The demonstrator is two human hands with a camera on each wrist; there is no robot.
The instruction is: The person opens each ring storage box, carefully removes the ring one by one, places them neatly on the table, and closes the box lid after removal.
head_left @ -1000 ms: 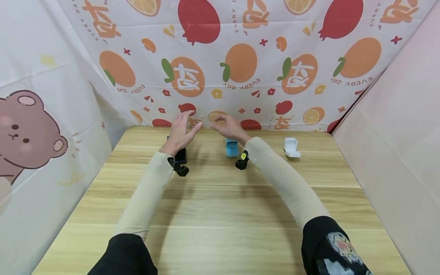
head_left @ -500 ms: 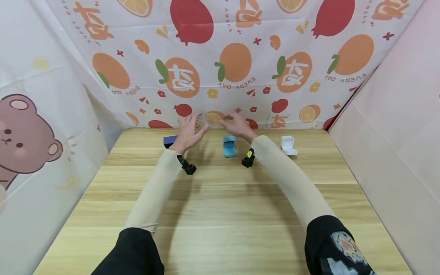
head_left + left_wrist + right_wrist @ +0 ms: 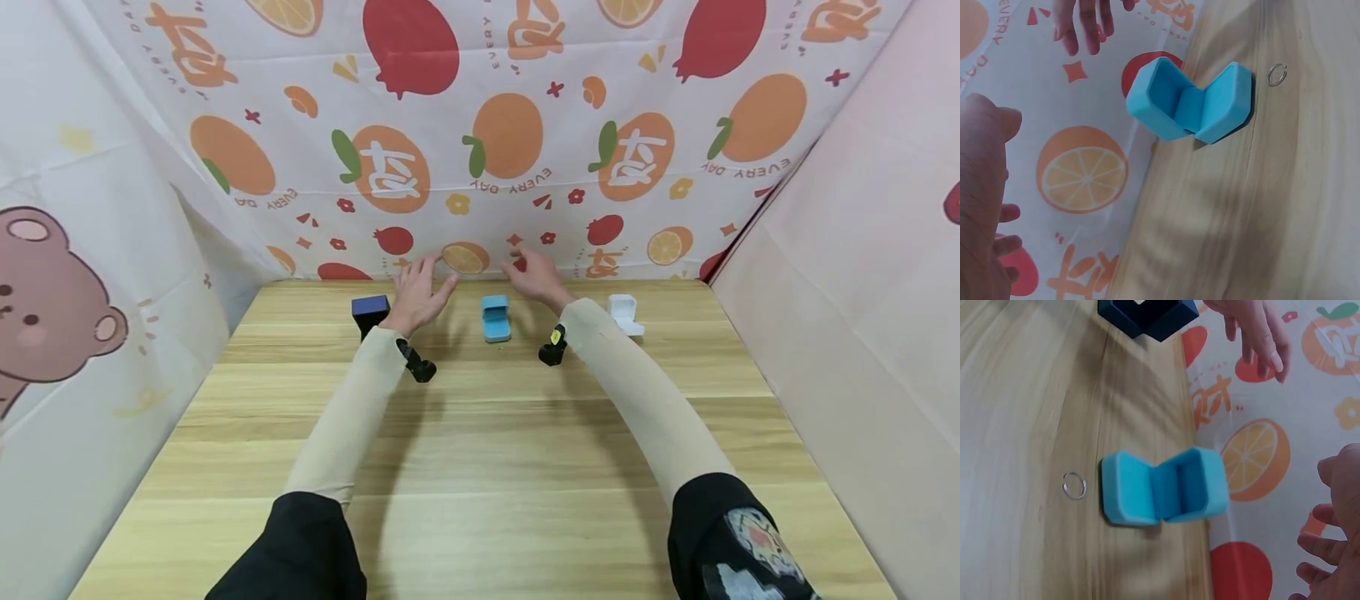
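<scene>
A light blue ring box (image 3: 496,319) stands with its lid raised at the back of the table, between my two hands. In the left wrist view, a thin silver ring (image 3: 1281,82) lies on the wood just in front of the box. My left hand (image 3: 417,297) hovers left of the box, fingers spread and holding nothing. Over on the right, my right hand (image 3: 537,279) is held above table height with relaxed, bent fingers and nothing in them. The right wrist view shows the box's bare turquoise inside (image 3: 1137,487).
A dark blue box (image 3: 371,308) stands left of my left hand, partly behind it. To the right is an open white ring box (image 3: 624,311), partly behind my right sleeve. A fruit-printed cloth (image 3: 570,167) hangs right behind the table's back edge (image 3: 678,283).
Both hands have shifted right over the table, uncovering more of the dark blue box and the light blue box. The head view has turned slightly; the boxes stay in place.
</scene>
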